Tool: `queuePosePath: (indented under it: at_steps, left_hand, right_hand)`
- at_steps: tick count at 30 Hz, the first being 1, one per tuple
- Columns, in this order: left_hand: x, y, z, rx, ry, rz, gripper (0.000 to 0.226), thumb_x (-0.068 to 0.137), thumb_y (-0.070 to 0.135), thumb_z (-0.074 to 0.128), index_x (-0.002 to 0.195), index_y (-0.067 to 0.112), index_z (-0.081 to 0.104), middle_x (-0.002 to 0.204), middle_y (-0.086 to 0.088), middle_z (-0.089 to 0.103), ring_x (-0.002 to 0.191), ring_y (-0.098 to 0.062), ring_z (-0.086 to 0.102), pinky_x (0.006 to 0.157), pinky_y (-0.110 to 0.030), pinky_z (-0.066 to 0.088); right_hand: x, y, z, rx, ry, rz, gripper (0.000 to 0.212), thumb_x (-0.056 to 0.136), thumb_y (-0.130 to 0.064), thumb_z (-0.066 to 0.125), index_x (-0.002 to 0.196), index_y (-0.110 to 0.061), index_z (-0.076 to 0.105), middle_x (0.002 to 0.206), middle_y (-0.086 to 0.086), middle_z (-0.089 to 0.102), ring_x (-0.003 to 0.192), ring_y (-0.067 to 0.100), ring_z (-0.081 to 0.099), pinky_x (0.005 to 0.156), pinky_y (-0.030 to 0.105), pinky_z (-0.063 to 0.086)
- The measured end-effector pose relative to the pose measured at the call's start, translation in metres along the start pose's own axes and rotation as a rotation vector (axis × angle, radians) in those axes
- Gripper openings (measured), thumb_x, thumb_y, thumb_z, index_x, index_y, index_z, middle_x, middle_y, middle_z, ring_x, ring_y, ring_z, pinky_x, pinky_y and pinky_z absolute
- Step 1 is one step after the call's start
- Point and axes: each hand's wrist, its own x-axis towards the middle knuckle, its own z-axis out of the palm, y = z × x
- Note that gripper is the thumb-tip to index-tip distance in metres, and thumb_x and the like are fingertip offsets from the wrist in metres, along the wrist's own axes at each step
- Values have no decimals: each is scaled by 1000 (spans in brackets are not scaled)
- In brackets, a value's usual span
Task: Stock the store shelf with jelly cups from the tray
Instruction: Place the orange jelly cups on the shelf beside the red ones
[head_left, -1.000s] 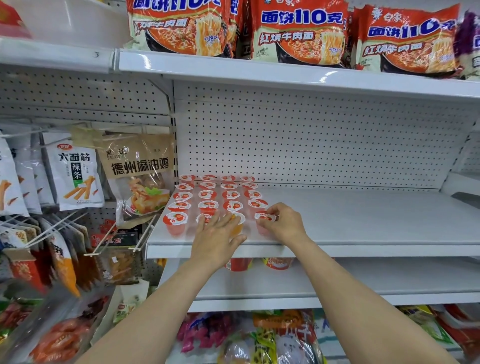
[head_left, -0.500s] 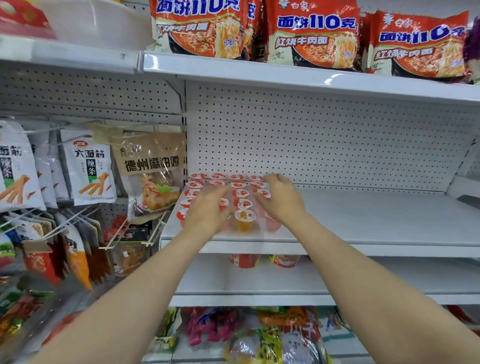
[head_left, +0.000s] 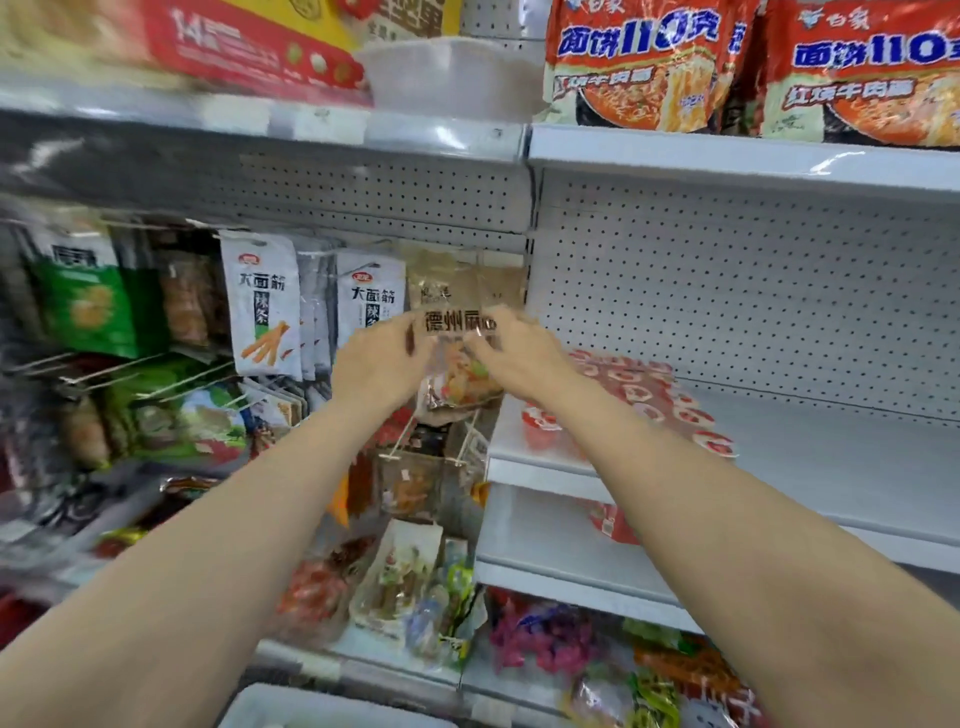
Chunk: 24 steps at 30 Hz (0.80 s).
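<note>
head view: both hands, left hand (head_left: 382, 364) and right hand (head_left: 519, 353), blurred, grip indeterminate, at frame centre; jelly cups (head_left: 639, 395) lie right, nearer the right hand.

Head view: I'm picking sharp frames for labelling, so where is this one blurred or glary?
Head view: motion blur smears the left hanging snack packs, both hands and the jelly cups; glare streaks the upper shelf edge; noodle bags stay legible.
</note>
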Motion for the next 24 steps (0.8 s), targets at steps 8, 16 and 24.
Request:
queuePosePath:
  at_steps: [8,16,24]
  left_hand:
    - [-42,-124,-17,119,-78,-85,53,97,49,50,142,21,49,117,-10,69,108,-33,63,78,-39,52]
    - [-114,-231,26,187,-262,-234,48,93,52,51,127,19,56,107,-14,69,101,-38,63,77,-44,54]
    - [-240,-305,113,105,-523,-561,53,94,47,55,140,22,49,120,-13,67,113,-35,60,85,-42,51]
  right_hand:
    - [0,-79,94,73,-177,-69,58,100,-52,44,147,-19,41,149,10,45,136,32,42,104,42,42]
    - [-33,-92,219,82,-427,-34,55,99,-52,46,142,-16,42,142,13,50,127,33,49,98,42,45]
    - [-121,-63,367,119,-820,28,53,100,-46,47,143,-15,42,139,16,53,123,37,52,96,46,47]
